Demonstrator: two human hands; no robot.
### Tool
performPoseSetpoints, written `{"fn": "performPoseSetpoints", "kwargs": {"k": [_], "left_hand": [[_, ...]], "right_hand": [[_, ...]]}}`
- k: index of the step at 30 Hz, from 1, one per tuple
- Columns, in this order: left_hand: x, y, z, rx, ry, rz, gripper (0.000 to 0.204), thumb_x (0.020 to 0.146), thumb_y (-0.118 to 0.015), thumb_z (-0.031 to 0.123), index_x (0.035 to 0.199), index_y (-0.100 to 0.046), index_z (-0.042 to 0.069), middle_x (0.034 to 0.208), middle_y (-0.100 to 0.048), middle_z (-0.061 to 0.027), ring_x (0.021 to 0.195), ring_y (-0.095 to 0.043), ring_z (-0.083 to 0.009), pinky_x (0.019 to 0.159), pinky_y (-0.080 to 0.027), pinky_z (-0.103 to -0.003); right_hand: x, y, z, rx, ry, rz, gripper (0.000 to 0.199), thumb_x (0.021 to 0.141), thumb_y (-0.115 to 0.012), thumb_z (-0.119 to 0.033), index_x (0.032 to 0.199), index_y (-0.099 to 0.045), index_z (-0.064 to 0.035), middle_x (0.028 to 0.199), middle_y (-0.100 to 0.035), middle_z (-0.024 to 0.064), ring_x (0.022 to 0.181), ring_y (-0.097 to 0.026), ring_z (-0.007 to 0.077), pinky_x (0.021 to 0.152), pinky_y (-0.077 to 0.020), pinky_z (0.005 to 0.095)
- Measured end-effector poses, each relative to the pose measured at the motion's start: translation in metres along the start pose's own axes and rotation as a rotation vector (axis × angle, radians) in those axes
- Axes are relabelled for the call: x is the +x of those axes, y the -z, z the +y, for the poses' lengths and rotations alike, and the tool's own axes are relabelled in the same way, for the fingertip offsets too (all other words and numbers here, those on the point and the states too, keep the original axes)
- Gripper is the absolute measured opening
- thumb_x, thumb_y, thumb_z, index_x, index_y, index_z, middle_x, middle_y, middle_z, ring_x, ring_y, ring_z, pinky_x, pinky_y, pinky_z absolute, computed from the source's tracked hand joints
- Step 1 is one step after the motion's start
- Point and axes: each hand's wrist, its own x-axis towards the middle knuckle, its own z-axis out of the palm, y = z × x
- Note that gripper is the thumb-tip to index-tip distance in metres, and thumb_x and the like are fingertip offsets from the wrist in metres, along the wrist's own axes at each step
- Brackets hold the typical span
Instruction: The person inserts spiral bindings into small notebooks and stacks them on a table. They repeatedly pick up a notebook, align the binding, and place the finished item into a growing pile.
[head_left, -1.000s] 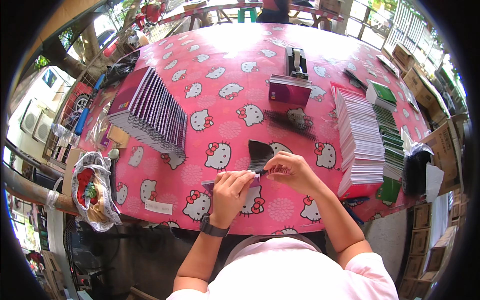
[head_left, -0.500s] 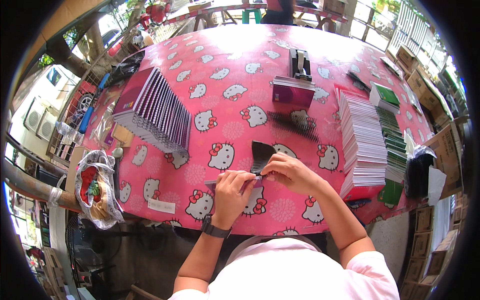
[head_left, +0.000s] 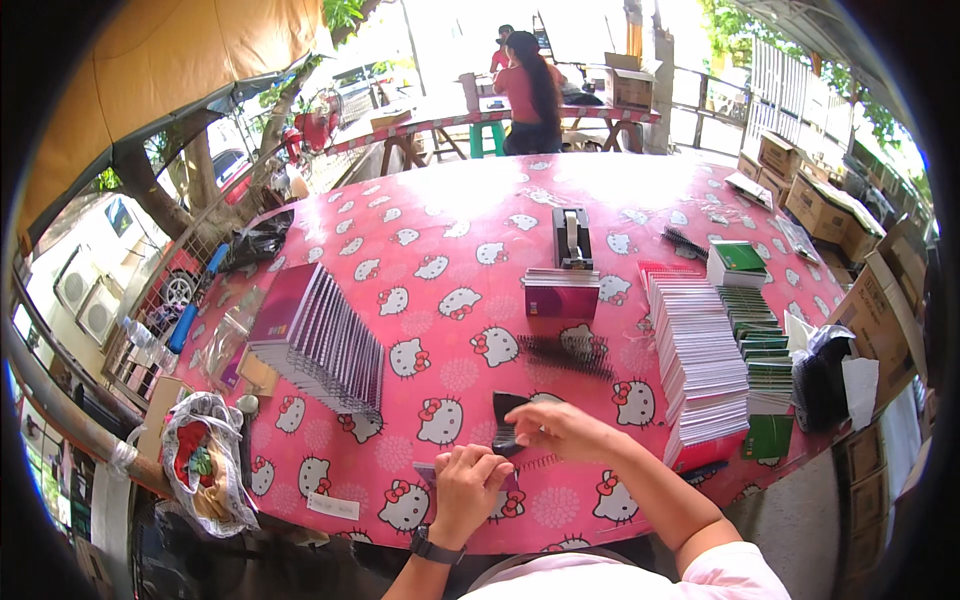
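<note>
My left hand (head_left: 468,492), with a dark watch at the wrist, is closed on a small purple notebook (head_left: 424,472), mostly hidden under the fingers. A thin spiral coil (head_left: 541,463) sticks out to the right from beside the notebook. My right hand (head_left: 562,430) hovers just above and right of it, fingers loosely bent and apart, with nothing visible in them. Beyond my fingertips is a dark, curved piece (head_left: 507,408) whose kind I cannot make out. Farther off, several loose black spiral coils (head_left: 565,356) lie in a heap.
Spiral-bound purple notebooks (head_left: 320,335) stand stacked at left. At right are a long row of white-edged booklets (head_left: 695,360) and green ones (head_left: 765,350). A tape dispenser (head_left: 571,240) stands behind purple booklets (head_left: 562,298). A plastic bag (head_left: 205,465) hangs at the left edge. People sit at a far table.
The view has tilted up, showing more of the far table. My right hand has come away from my left fingers, and its fingers have spread. The thin coil now shows beneath it.
</note>
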Motion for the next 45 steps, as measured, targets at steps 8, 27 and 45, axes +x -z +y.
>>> {"fn": "performPoseSetpoints", "kwargs": {"k": [8, 27, 45], "left_hand": [[0.001, 0.006, -0.005, -0.073, -0.051, -0.105, 0.018, 0.082, -0.067, 0.030, 0.090, -0.066, 0.014, 0.093, -0.064, 0.0018, 0.089, -0.058, -0.0178, 0.079, -0.038, -0.034], [-0.015, 0.008, -0.014, -0.005, -0.007, 0.008, 0.020, 0.064, -0.080, 0.032, 0.073, -0.068, 0.019, 0.071, -0.062, 0.0076, 0.079, -0.058, -0.0115, 0.102, -0.020, -0.048], [-0.022, 0.009, -0.021, -0.053, 0.074, 0.001, 0.083, 0.064, -0.081, 0.038, 0.135, -0.044, 0.013, 0.067, -0.063, 0.0106, 0.077, -0.061, -0.0079, 0.107, -0.014, -0.047]], "right_hand": [[0.022, -0.007, 0.016, -0.568, -0.046, -0.173, 0.077, 0.060, -0.080, -0.040, 0.129, -0.050, -0.0218, 0.146, -0.027, 0.0209, 0.128, -0.034, 0.0405, 0.102, -0.0325, 0.0511], [-0.032, -0.014, 0.009, 0.731, 0.000, -0.130, 0.045, 0.077, -0.069, -0.049, 0.103, -0.068, -0.0113, 0.093, -0.061, 0.0091, 0.098, -0.051, 0.0228, 0.089, -0.0393, 0.0356], [-0.004, -0.009, -0.004, 0.565, -0.170, -0.179, 0.049, 0.078, -0.069, -0.049, 0.097, -0.068, -0.0041, 0.092, -0.063, 0.0123, 0.090, -0.057, 0.0225, 0.080, -0.0440, 0.0329]]}}
